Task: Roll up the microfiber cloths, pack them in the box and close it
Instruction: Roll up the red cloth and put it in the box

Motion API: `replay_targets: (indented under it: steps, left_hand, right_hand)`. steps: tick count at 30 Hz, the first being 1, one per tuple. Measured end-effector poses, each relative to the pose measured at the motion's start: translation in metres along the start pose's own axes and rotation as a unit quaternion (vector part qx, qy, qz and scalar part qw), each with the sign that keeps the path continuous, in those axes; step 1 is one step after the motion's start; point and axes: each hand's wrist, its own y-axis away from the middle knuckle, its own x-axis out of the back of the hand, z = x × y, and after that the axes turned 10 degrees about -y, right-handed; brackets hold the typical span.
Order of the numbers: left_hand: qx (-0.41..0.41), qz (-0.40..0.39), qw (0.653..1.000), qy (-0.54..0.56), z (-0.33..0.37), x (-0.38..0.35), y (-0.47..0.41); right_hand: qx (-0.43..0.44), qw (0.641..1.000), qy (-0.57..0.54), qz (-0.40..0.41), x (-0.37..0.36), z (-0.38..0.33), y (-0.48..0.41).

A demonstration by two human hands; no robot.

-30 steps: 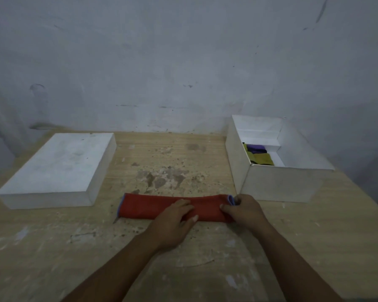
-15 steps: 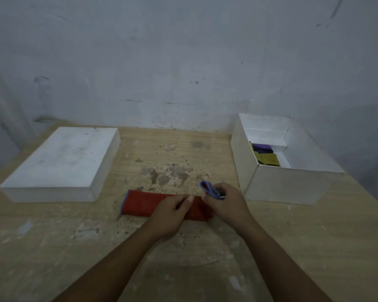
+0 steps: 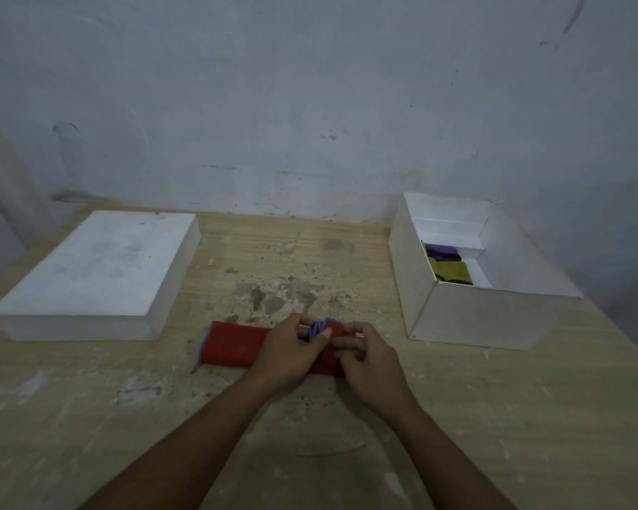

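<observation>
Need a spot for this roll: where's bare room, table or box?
Table is bare between lid and box, beyond the red cloth. In the box, white floor shows right of the yellow roll and purple roll; its left wall is crowded.

A pale grey-blue wall [image 3: 310,86], scuffed and marked with dark smudges, rises behind a light wood-grain bench [image 3: 89,417] whose top shows worn, stained patches. The light is dim and even.
</observation>
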Motion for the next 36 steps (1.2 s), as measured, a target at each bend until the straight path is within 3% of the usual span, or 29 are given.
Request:
replay_targets:
  steps: [4,7,11,16,22,24,26,29,36]
  left_hand:
    - [-0.021,0.029,0.995,-0.09,0.003,0.0,0.0]
    - [-0.036,0.014,0.993,-0.115,0.001,0.002,0.001]
    - [-0.091,0.046,0.977,-0.185,0.001,0.006,0.008]
    - [-0.135,0.03,0.967,-0.214,0.005,0.009,0.012]
    - [-0.116,0.026,0.971,-0.205,0.0,0.007,0.013]
    - [-0.078,0.005,0.984,-0.159,-0.005,0.008,0.013]
    - [0.011,-0.019,0.999,-0.032,-0.006,0.012,0.01]
    - [0.158,-0.05,0.967,0.194,0.005,0.023,0.013]
    - [0.164,-0.054,0.967,0.187,0.003,0.055,0.017]
  right_hand:
    - [-0.044,0.994,-0.076,0.062,0.009,0.006,-0.002]
    - [-0.062,0.989,0.004,0.138,0.016,0.011,-0.003]
    - [-0.103,0.988,0.037,0.107,0.014,0.009,-0.006]
    - [-0.138,0.985,0.059,0.082,0.002,0.001,-0.014]
    - [-0.13,0.989,-0.003,0.07,-0.005,-0.008,-0.017]
    - [-0.108,0.992,-0.016,0.062,-0.009,-0.013,-0.016]
    - [-0.084,0.993,-0.042,0.068,-0.014,-0.021,-0.016]
    - [-0.067,0.992,-0.078,0.071,-0.024,-0.033,-0.017]
    - [-0.076,0.976,-0.198,0.041,-0.052,-0.051,-0.013]
